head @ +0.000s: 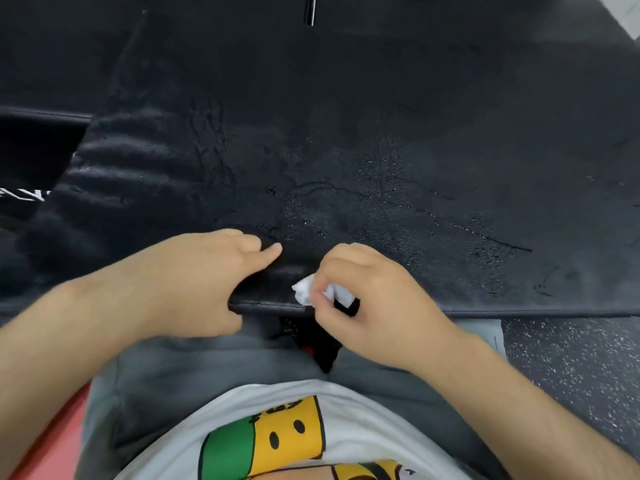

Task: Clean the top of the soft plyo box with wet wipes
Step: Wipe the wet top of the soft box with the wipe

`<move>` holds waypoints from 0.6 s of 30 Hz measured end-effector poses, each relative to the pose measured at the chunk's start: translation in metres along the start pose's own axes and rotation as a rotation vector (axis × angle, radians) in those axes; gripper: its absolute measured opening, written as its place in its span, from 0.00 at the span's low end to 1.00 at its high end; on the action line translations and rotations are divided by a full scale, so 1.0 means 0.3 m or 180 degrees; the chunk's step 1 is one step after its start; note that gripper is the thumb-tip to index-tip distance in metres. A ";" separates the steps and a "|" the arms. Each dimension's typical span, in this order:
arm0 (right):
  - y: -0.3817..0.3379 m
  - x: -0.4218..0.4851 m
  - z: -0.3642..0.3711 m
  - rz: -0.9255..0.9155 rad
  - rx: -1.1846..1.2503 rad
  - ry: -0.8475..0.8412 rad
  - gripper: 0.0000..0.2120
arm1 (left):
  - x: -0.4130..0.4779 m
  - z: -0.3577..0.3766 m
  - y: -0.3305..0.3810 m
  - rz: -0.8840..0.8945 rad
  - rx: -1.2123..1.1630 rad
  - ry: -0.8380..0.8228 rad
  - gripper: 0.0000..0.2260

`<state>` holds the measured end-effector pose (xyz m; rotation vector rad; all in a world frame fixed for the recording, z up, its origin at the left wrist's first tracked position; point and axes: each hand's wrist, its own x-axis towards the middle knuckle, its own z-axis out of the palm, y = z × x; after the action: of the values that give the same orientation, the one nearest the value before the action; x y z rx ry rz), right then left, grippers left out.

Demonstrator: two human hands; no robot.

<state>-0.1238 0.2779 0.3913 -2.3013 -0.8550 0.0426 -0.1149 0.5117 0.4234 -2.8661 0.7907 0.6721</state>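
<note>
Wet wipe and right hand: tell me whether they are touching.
Touching. The head view shows the right hand pinching the crumpled white wet wipe between its fingers, at the near edge of the plyo box.
</note>
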 end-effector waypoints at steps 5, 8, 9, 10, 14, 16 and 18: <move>-0.006 0.003 0.040 0.0087 0.0079 -0.0406 0.06 | -0.017 0.032 -0.018 -0.0115 -0.0064 -0.0037 0.44; -0.025 0.014 0.109 -0.0108 -0.0010 -0.0515 0.07 | 0.000 0.076 -0.018 -0.0006 -0.0114 0.0369 0.44; -0.020 0.011 0.114 -0.0165 -0.0045 -0.0486 0.07 | 0.002 0.082 -0.020 0.0048 -0.0220 0.0452 0.44; -0.008 0.005 0.109 -0.0196 -0.0088 -0.0444 0.07 | 0.003 0.086 -0.028 0.0096 -0.0339 0.0532 0.44; 0.036 -0.034 0.055 -0.0037 -0.0252 -0.0312 0.07 | -0.001 0.095 -0.075 0.0202 -0.0922 0.0735 0.38; 0.043 -0.030 0.049 -0.0003 -0.0238 -0.0272 0.08 | -0.001 0.101 -0.093 0.0276 -0.1110 0.0794 0.33; 0.048 0.005 0.066 0.0157 -0.0306 -0.0082 0.08 | 0.008 0.109 -0.107 0.0330 -0.1167 0.0873 0.28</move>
<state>-0.1195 0.2823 0.3677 -2.4165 -0.8296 0.0539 -0.1097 0.5448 0.3920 -3.3220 0.9436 0.4817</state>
